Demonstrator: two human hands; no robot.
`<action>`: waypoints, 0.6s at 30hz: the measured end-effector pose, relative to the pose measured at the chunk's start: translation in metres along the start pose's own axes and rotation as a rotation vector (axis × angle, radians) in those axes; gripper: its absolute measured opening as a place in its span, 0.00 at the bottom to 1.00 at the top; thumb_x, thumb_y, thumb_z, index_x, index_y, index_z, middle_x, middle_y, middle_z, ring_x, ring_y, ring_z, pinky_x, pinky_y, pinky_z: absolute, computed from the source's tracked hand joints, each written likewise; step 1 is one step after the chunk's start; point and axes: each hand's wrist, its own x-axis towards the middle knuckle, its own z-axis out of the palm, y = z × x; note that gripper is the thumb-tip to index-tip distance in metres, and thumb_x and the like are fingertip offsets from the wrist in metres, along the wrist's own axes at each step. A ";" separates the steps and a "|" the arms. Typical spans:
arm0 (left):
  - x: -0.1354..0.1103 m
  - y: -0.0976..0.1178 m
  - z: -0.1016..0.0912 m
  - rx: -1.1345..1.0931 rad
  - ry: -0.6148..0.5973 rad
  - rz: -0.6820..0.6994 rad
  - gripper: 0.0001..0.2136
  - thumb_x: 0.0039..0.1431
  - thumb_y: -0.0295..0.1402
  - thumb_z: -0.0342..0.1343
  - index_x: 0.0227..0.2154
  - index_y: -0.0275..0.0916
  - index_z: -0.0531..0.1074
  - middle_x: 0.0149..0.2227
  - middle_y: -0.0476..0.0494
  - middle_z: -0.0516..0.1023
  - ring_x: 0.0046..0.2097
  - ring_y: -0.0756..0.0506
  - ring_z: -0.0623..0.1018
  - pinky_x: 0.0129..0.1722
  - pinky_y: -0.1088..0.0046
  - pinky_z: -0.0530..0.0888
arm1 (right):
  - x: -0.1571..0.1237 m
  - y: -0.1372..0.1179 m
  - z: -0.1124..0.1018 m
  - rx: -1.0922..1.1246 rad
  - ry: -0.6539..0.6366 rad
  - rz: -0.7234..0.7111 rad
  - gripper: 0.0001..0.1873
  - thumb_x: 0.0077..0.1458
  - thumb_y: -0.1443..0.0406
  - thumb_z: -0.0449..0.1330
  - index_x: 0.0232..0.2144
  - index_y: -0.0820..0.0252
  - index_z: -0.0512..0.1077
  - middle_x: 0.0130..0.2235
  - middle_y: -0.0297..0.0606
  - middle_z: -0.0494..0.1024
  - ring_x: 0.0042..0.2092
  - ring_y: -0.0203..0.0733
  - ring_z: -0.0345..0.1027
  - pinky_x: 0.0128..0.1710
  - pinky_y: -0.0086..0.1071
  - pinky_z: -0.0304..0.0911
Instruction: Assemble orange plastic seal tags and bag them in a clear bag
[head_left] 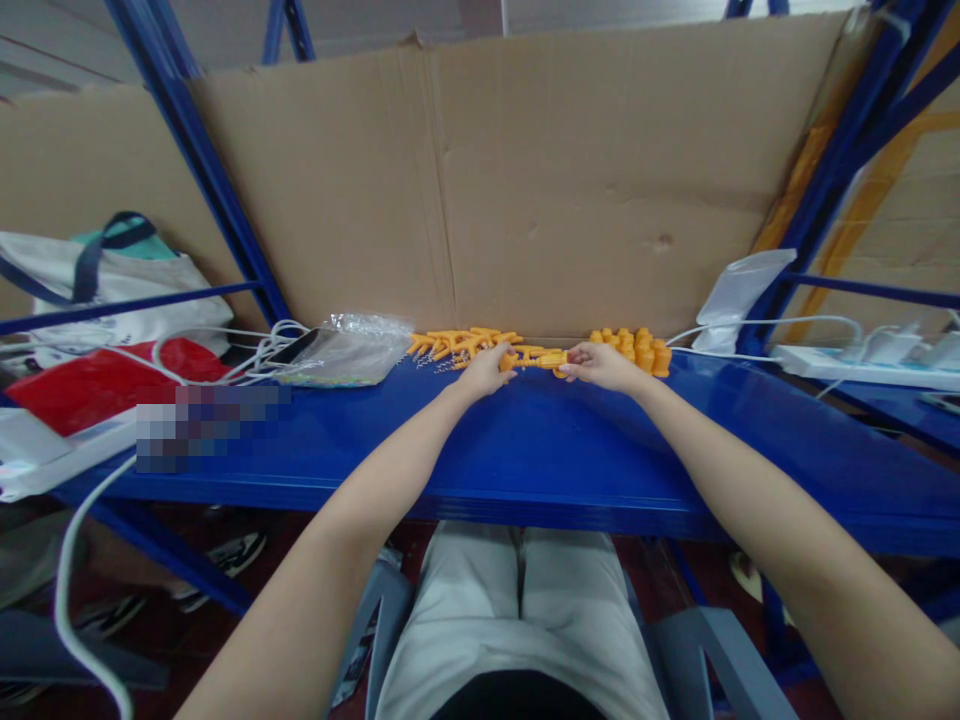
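Seemingly midway: pinching orange plastic piece [553,360] in right hand [600,366], left hand [486,372] grip closed around second orange piece [508,361], with bunched pieces [634,350] likely handled, loose spiral-tipped pieces [457,344] likely left.

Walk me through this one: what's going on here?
A person seated at a blue table is working with small orange pieces, both hands close together near the cardboard at the back. The left hand is beside a loose pile of orange pieces with thin spiral parts. The right hand has its fingertips at an orange piece between the hands, with an orange cluster just beyond it. The exact grip of each hand is too small to tell.
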 end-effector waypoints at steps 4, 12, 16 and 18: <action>-0.002 0.005 -0.002 0.011 -0.012 -0.014 0.16 0.53 0.27 0.60 0.46 0.37 0.70 0.28 0.50 0.75 0.37 0.45 0.77 0.45 0.66 0.72 | -0.006 -0.014 0.000 0.060 -0.052 0.164 0.19 0.61 0.53 0.57 0.27 0.63 0.69 0.25 0.40 0.77 0.21 0.32 0.69 0.21 0.24 0.64; -0.004 0.008 -0.004 0.032 0.008 -0.013 0.15 0.53 0.27 0.60 0.44 0.37 0.70 0.27 0.51 0.75 0.35 0.45 0.77 0.43 0.68 0.72 | -0.009 -0.025 0.005 0.122 0.000 0.276 0.17 0.65 0.56 0.54 0.31 0.64 0.69 0.22 0.37 0.76 0.17 0.29 0.66 0.16 0.21 0.58; -0.003 0.005 -0.001 0.013 0.036 -0.012 0.15 0.51 0.27 0.61 0.43 0.37 0.70 0.28 0.49 0.75 0.37 0.44 0.77 0.43 0.67 0.73 | -0.008 -0.018 0.005 0.171 -0.001 0.223 0.14 0.61 0.62 0.60 0.46 0.63 0.66 0.29 0.38 0.80 0.21 0.32 0.70 0.21 0.23 0.65; -0.002 0.004 0.000 0.002 0.055 -0.003 0.15 0.50 0.26 0.61 0.42 0.38 0.70 0.29 0.49 0.76 0.37 0.44 0.77 0.43 0.67 0.73 | -0.008 -0.014 0.004 0.189 -0.011 0.185 0.20 0.58 0.66 0.62 0.51 0.60 0.62 0.30 0.35 0.80 0.23 0.33 0.72 0.23 0.25 0.68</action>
